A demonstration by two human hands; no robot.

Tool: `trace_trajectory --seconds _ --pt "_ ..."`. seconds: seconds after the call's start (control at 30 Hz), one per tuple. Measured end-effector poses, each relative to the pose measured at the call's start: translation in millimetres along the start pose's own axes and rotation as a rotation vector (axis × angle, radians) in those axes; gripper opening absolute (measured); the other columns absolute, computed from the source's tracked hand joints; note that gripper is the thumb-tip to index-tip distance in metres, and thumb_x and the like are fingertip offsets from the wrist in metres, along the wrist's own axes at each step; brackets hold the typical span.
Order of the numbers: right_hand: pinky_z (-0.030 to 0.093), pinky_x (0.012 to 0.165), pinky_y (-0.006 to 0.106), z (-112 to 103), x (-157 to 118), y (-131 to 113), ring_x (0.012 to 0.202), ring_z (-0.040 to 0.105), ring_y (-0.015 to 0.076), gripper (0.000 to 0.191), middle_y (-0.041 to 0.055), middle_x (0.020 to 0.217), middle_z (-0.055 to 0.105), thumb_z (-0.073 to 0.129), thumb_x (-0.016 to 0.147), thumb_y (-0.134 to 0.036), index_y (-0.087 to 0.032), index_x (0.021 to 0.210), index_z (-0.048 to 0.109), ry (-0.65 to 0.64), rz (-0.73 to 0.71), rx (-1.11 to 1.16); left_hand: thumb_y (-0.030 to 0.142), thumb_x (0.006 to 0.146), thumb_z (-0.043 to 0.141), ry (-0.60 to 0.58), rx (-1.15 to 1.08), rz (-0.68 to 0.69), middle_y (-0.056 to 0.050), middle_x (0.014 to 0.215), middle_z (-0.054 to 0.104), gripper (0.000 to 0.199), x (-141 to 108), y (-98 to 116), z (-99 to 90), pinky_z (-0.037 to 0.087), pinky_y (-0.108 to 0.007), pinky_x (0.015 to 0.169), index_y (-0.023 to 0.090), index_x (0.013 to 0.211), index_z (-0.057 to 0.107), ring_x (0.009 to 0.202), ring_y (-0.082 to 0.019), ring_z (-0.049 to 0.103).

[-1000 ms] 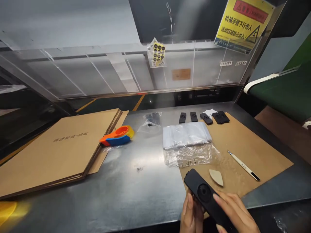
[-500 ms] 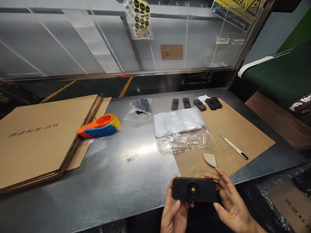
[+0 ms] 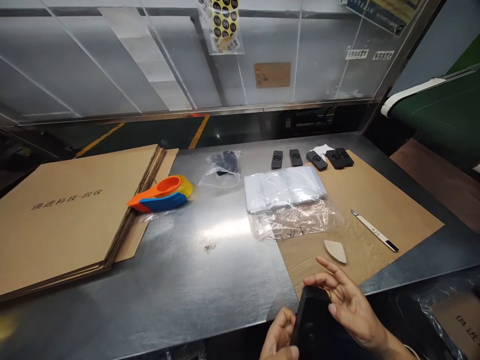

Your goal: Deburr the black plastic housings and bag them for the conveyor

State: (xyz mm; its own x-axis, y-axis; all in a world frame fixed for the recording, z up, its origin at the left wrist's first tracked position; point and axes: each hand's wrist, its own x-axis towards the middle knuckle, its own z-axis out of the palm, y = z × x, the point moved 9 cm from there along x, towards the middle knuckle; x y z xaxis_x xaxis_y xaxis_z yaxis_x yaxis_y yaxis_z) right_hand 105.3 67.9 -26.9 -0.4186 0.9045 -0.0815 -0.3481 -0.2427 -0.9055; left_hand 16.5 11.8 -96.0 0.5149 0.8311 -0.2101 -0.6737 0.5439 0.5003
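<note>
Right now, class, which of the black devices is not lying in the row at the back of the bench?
The black device held in both hands at the near edge; the other black devices lie untouched at the back.

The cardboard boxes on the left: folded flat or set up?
Folded flat: the cardboard boxes lie as a stack of thin sheets on the metal table.
</note>
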Motion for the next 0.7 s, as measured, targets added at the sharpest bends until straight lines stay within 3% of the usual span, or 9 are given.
trace_trajectory --seconds 0.13,0.2,0.3,0.33,0.4,0.47,0.57,0.7 --pt "0.05 0.058 0.025 22 -7 11 0.095 0.057 0.0193 0.066 0.0109 0.122 0.049 0.052 0.087 -0.028 -0.036 0.138 0.013 -0.175 0.113 -0.102 0.053 0.071 0.063 -0.085 0.236 0.012 -0.009 0.085 0.062 0.059 0 1 13.4 0.043 -0.035 0.071 0.019 0.117 0.047 0.074 -0.022 0.06" --pt "0.052 0.07 0.032 19 -9 7 0.109 0.051 0.0223 0.063 0.0107 0.127 0.046 0.049 0.088 -0.025 -0.036 0.139 0.014 -0.179 0.065 -0.255 0.062 0.074 0.052 -0.05 0.403 0.097 -0.01 0.082 0.062 0.066 2 4 12.0 0.042 -0.033 0.065 0.017 0.122 0.044 0.071 -0.022 0.059" --pt "0.035 0.099 0.046 -14 -6 -16 0.123 0.039 0.0241 0.057 0.0096 0.13 0.046 0.046 0.088 -0.027 -0.03 0.139 0.02 0.015 -0.124 -0.575 0.065 0.074 0.047 0.008 0.655 0.302 -0.013 0.083 0.062 0.067 2 12 8.8 0.042 -0.034 0.066 0.014 0.117 0.052 0.073 -0.023 0.057" --pt "0.031 0.102 0.047 -31 -5 -25 0.122 0.04 0.0239 0.054 0.0095 0.129 0.047 0.045 0.089 -0.028 -0.029 0.138 0.023 0.123 -0.175 -0.693 0.066 0.073 0.047 0.021 0.701 0.355 -0.013 0.084 0.062 0.068 1 14 7.3 0.042 -0.035 0.068 0.013 0.116 0.054 0.074 -0.024 0.057" --pt "0.035 0.099 0.046 -65 -4 -40 0.115 0.046 0.0234 0.046 0.0098 0.125 0.05 0.042 0.09 -0.029 -0.025 0.134 0.032 0.329 -0.239 -0.972 0.069 0.072 0.045 0.026 0.731 0.403 -0.013 0.083 0.062 0.073 1 13 3.3 0.043 -0.038 0.072 0.012 0.117 0.054 0.076 -0.025 0.056" --pt "0.04 0.094 0.045 -88 0 -48 0.11 0.049 0.0249 0.04 0.0121 0.119 0.053 0.039 0.091 -0.031 -0.02 0.13 0.04 0.436 -0.274 -1.289 0.072 0.073 0.039 0.015 0.74 0.404 -0.013 0.081 0.062 0.077 1 10 -0.1 0.043 -0.041 0.075 0.012 0.119 0.054 0.08 -0.027 0.056" --pt "0.039 0.091 0.051 -107 11 -41 0.111 0.043 0.0316 0.042 0.0168 0.119 0.052 0.04 0.09 -0.037 -0.015 0.124 0.049 0.415 -0.274 -1.545 0.073 0.073 0.035 0.005 0.786 0.407 -0.014 0.082 0.062 0.079 2 5 -1.3 0.043 -0.043 0.077 0.012 0.119 0.054 0.085 -0.029 0.056" --pt "0.042 0.086 0.05 -117 23 -19 0.106 0.045 0.0329 0.037 0.0175 0.114 0.053 0.044 0.088 -0.037 -0.016 0.114 0.059 0.32 -0.239 -1.577 0.073 0.074 0.033 0.033 0.845 0.503 -0.014 0.083 0.062 0.078 0 8 4.2 0.044 -0.043 0.077 0.013 0.117 0.056 0.084 -0.029 0.056"
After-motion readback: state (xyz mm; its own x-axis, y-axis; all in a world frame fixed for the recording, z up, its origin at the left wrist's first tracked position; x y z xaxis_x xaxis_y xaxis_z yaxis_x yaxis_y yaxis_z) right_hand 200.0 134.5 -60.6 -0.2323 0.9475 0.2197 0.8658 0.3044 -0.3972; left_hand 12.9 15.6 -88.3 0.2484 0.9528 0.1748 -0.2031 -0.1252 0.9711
